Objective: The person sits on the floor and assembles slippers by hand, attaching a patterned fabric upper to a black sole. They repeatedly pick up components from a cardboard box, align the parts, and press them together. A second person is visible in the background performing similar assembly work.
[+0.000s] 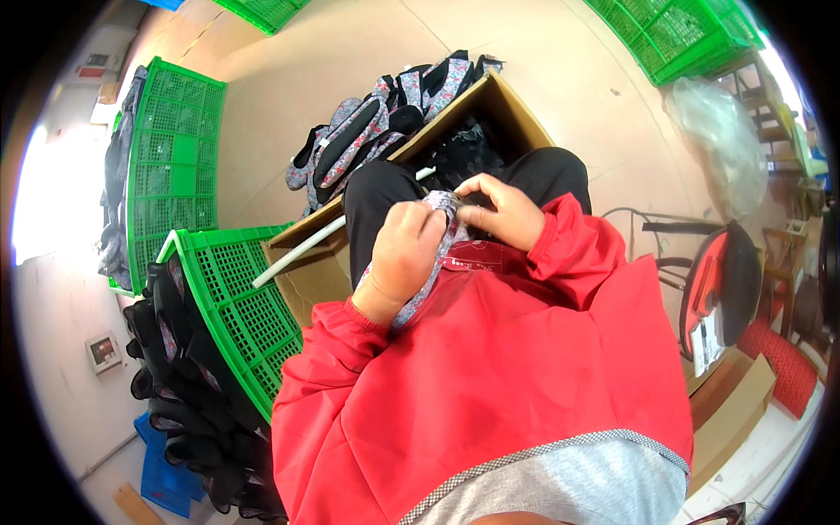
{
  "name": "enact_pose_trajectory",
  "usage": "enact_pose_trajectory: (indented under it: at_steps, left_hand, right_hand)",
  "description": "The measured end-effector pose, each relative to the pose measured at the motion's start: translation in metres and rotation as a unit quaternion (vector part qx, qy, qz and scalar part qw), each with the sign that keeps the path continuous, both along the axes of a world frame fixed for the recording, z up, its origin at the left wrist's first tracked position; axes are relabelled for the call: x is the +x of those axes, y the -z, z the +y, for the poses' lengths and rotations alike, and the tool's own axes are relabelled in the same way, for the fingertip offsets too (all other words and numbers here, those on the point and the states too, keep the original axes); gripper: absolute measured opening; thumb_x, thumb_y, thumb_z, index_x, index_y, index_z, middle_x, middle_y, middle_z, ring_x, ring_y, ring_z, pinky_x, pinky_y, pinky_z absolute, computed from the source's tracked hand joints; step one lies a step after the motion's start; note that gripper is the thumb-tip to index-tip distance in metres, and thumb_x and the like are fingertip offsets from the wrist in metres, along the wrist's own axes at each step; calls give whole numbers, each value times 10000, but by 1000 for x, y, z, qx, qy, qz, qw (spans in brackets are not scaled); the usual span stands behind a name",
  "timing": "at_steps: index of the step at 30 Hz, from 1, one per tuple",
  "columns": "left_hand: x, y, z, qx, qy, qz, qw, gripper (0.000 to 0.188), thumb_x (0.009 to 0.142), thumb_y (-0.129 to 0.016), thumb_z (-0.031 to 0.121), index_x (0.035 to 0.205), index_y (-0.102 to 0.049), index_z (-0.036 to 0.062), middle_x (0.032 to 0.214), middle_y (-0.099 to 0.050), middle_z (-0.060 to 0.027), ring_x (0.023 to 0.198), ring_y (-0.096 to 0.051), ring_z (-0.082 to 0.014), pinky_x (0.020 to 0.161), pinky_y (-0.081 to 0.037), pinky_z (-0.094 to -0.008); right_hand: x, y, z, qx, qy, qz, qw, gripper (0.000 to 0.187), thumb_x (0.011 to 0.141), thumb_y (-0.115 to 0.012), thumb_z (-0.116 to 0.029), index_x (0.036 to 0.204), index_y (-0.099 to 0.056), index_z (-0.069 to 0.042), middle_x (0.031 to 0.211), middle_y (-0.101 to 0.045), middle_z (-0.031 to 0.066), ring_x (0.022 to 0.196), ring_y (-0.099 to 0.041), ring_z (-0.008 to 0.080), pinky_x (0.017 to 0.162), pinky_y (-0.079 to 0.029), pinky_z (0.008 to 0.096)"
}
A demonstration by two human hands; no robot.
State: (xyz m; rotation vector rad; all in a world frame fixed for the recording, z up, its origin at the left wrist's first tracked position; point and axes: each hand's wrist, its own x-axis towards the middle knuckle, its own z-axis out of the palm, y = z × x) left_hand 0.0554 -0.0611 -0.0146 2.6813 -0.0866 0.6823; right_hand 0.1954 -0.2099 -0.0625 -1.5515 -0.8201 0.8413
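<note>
Over my lap, both hands are working on a grey, red-flecked floral fabric piece (444, 203). My left hand (404, 249) is closed round its left side, and part of the cloth trails below that wrist. My right hand (507, 210) pinches the upper end, fingers bent, close to the left fingertips. What lies right between the fingertips is too small to make out. Just beyond my knees, similar floral pieces with black lining (359, 140) hang in a row over the edge of an open cardboard box (525, 114).
A white tube (302, 251) slants along the box. Left of me a green crate (241, 293) has black pieces (188, 376) draped over its side; another green crate (175, 166) stands beyond. At right are a clear plastic bag (722, 144) and a red-and-black chair-like object (722, 284).
</note>
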Motion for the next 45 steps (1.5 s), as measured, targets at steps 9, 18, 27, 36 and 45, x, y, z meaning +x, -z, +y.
enact_pose_trajectory:
  at_steps: [9, 18, 27, 36, 45]
  left_hand:
    - [34, -16, 16, -132, -172, 94, 972, 146, 701, -679, 72, 816, -602, 23, 766, -608, -118, 726, -606, -312, 674, -485, -408]
    - [38, -14, 22, 57, -201, -4, 978, 380, 683, -630, 13, 1062, -619, 5, 968, -611, -139, 931, -565, -323, 819, -475, -392]
    - [7, -18, 22, 24, -107, 75, 991, 302, 665, -581, 26, 967, -590, 7, 874, -552, -133, 860, -558, -314, 761, -478, -409]
    - [-49, -82, 9, -414, -59, 318, 851, 128, 814, -689, 100, 847, -636, -12, 727, -631, -70, 661, -578, -126, 604, -464, -303]
    - [-76, -44, -11, -898, 92, 292, 317, 280, 935, -646, 190, 1138, -607, 1, 1049, -679, -40, 938, -641, -110, 865, -526, -283]
  right_hand:
    - [-35, 0, 48, -65, 163, -123, 977, 574, 760, -724, -208, 1271, -510, -56, 1186, -607, 185, 1103, -593, 326, 940, -467, 363]
    - [-23, 2, 68, -19, 218, -137, 966, 487, 732, -575, 42, 1212, -572, -42, 1141, -643, 178, 1076, -615, 314, 940, -470, 362]
    - [-18, -26, 32, 17, 87, -254, 963, 343, 699, -602, 31, 1030, -611, -59, 929, -634, 161, 912, -603, 368, 809, -488, 411]
    - [-15, -63, 2, 50, -247, 51, 966, 325, 621, -493, 89, 915, -608, 8, 827, -585, 47, 781, -543, 127, 734, -436, 261]
    - [-25, -14, 15, 123, -314, 394, 855, 420, 776, -790, -102, 1120, -562, -27, 1071, -581, 20, 979, -563, 111, 874, -445, 259]
